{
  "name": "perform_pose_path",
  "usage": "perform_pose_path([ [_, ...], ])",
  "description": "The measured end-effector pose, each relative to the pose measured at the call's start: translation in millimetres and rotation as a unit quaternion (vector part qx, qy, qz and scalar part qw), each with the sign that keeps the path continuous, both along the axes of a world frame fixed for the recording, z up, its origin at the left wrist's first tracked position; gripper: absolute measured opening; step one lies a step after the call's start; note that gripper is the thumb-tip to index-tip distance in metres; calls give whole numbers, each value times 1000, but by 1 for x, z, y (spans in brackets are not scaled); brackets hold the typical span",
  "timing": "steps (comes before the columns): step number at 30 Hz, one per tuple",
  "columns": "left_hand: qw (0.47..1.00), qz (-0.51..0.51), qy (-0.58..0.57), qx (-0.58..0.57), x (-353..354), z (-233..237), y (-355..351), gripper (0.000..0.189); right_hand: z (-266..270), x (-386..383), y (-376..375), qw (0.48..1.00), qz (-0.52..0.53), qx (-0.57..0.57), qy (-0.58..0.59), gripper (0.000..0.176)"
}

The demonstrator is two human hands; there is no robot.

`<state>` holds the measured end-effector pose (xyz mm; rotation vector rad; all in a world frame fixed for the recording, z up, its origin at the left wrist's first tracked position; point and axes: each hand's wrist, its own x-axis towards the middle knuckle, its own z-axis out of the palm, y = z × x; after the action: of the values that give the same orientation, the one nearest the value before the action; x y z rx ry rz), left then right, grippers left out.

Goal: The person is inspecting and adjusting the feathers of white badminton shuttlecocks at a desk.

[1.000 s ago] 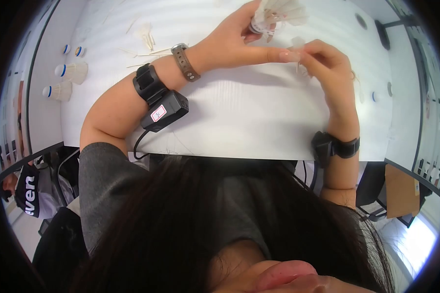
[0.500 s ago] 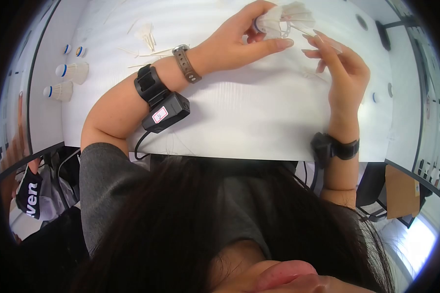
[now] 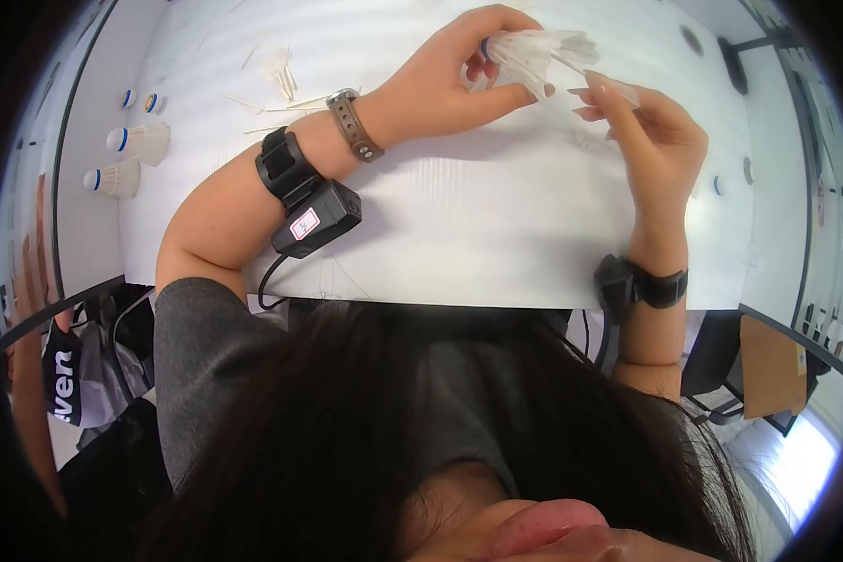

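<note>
At the top centre of the frame, the left hand [image 3: 450, 80] clasps a shuttlecock [image 3: 534, 51] above the white table [image 3: 459, 215], while the right hand [image 3: 648, 131] pinches a feather [image 3: 620, 92] just beside it.

We see a white table [image 3: 459, 225] carrying two shuttlecocks [image 3: 139, 140] and two small corks [image 3: 127, 95] at its left edge, with loose feathers [image 3: 279, 70] nearby.

left forearm [image 3: 225, 201] angled inward, right forearm [image 3: 648, 328] running straight ahead. the left hand [image 3: 440, 80] is curled closed, thumb stretched beneath bent fingers. just beside it, the right hand [image 3: 651, 131] pinches thumb and fingertips together, nails pointing left.
</note>
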<state>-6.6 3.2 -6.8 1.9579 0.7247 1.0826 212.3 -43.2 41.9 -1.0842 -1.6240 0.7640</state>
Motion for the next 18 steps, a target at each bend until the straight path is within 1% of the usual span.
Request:
perform_pose_path([
  [3,999,7,36,20,0,4,3,48,-5,1,2,1000,-6,-2,-9,13],
  [5,998,16,51,18,1,6,0,47,-7,4,2,998,-5,30,-49,11],
  [8,1000,-24,-2,11,0,3,7,45,-7,3,2,990,1,89,-105,9],
  [11,999,-23,-5,-35,-2,4,7,46,-3,0,4,976,5,153,-158,8],
  [12,999,-22,-7,-23,0,3,7,46,-2,1,4,970,6,171,-175,8],
  [14,1000,-18,-8,2,2,2,7,47,0,3,4,967,3,183,-178,8],
  [17,999,-27,-5,-31,2,4,6,47,0,4,3,969,-15,179,-170,8],
  [18,999,-33,8,-21,2,6,7,47,0,4,3,970,-24,174,-167,7],
])
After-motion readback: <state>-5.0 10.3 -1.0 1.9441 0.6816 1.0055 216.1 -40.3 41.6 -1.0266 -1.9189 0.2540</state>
